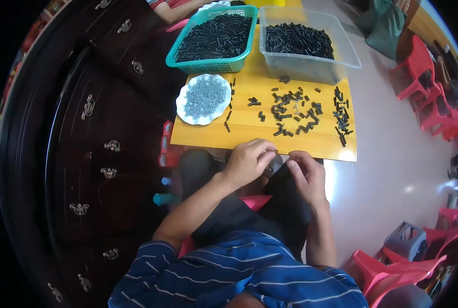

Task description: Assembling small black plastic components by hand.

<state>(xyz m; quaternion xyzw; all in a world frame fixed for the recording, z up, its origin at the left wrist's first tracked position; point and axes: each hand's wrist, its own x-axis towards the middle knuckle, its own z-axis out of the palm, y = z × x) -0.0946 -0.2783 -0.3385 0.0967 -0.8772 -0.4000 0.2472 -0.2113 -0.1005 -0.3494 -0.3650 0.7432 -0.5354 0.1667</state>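
i have the left hand (249,161) pinching a small dark piece (275,151) by the table (203,136)'s near edge; the right hand (307,177) half-curls beside it, contents unclear. likely single-piece fingertip handling; next calls for steady alignment.

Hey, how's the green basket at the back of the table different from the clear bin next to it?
The green basket is strongly coloured, while the clear bin is see-through. The basket's side is perforated; the bin's is plain. The basket stands on the left, the bin on the right. Both hold heaps of small black pieces.
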